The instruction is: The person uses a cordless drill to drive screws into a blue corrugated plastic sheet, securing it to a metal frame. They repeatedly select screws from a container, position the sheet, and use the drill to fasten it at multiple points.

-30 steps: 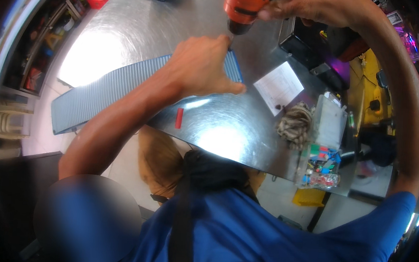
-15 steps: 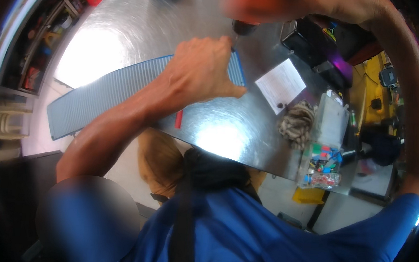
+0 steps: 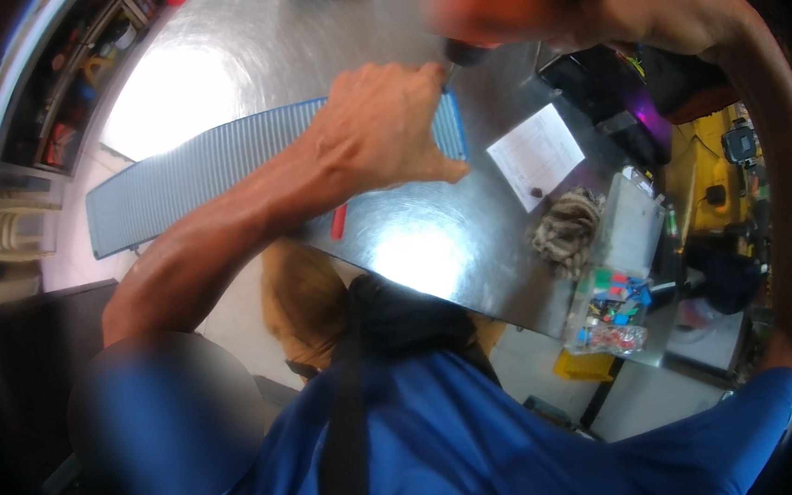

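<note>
A long grey ribbed panel (image 3: pixel 207 169) with a blue edge lies at a slant on the metal table, its near-left end jutting past the table's edge. My left hand (image 3: pixel 382 125) grips its right end from above, thumb stretched along the near side and fingers curled toward the far edge. My right hand (image 3: pixel 632 19) is closed on an orange power drill (image 3: pixel 498 12), blurred and partly cut off by the upper edge. The drill's dark chuck (image 3: pixel 465 54) points down, its thin bit reaching the panel's far-right corner beside my left fingers. Whether a screw is there cannot be seen.
A red stick-like tool (image 3: pixel 338 222) lies near the table's front edge. To the right are a white paper (image 3: pixel 535 154), a bundled grey-brown cloth (image 3: pixel 567 226) and an open clear box (image 3: pixel 628 224) with colourful small parts. Behind them stands a black device (image 3: pixel 603 96).
The drill and my right hand have shifted very slightly to the right and down. My left hand keeps its place on the panel.
</note>
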`<state>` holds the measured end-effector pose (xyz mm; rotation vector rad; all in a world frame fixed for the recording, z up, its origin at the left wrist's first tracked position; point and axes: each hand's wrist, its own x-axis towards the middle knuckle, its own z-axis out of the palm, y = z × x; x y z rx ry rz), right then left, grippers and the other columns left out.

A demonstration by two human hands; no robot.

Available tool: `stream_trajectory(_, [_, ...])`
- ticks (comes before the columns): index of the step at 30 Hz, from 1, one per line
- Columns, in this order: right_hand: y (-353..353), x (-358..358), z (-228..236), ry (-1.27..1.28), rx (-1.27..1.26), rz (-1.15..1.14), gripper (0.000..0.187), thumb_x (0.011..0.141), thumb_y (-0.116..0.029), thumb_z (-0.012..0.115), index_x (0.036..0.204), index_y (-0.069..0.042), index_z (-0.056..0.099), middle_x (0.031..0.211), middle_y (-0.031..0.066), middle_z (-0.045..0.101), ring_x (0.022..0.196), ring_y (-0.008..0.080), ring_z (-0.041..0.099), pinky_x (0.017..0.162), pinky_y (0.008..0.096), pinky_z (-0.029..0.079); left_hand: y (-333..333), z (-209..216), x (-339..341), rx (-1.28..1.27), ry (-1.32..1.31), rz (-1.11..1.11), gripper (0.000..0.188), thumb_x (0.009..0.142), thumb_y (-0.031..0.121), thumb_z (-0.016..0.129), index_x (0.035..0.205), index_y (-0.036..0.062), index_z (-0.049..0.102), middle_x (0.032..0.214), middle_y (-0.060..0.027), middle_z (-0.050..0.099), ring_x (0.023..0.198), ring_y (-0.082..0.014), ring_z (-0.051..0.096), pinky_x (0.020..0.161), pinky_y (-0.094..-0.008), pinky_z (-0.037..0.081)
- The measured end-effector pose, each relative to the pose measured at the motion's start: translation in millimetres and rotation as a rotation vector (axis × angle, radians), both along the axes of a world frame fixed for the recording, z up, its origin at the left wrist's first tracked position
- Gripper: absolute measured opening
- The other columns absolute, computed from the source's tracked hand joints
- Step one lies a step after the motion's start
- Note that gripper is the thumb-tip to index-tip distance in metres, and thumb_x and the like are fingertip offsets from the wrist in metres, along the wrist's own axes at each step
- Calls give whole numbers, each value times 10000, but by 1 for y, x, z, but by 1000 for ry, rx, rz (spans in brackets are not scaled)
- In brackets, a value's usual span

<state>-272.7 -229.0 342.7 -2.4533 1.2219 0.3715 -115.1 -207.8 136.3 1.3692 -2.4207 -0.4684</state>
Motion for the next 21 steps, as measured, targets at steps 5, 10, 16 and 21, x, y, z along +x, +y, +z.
stream_trajectory(5, [29,0,-10,84,-226,-6,477,791,-140,754,1243,-41,636,1095,126,698,1020,234,648,938,395,506,-2,-1,-5,-3,-5,1,799,628,470,850,1101,-135,629,668,-151,640,604,-268,676,594,-339,546])
stream_trajectory(10, [43,-11,-29,-52,-224,-54,482,803,-118,757,1258,-36,620,1119,124,697,1043,230,651,949,390,509,3,-4,-4,-25,-3,21,803,629,467,849,1102,-140,621,701,-186,658,614,-277,683,596,-328,550])
stream_trajectory(16, [55,-18,-37,-179,-152,-156,490,817,-92,761,1277,-31,602,1148,121,695,1071,226,655,962,385,513,2,-6,-7,-60,8,-4,790,631,468,843,1088,-138,623,702,-188,659,581,-275,674,565,-334,538])
stream_trajectory(21, [65,-25,-41,-299,-70,-240,498,829,-71,764,1292,-27,587,1173,119,694,1094,222,657,973,380,516,5,-4,-4,-34,-16,13,778,654,476,832,1084,-137,621,685,-168,652,589,-283,670,594,-347,551])
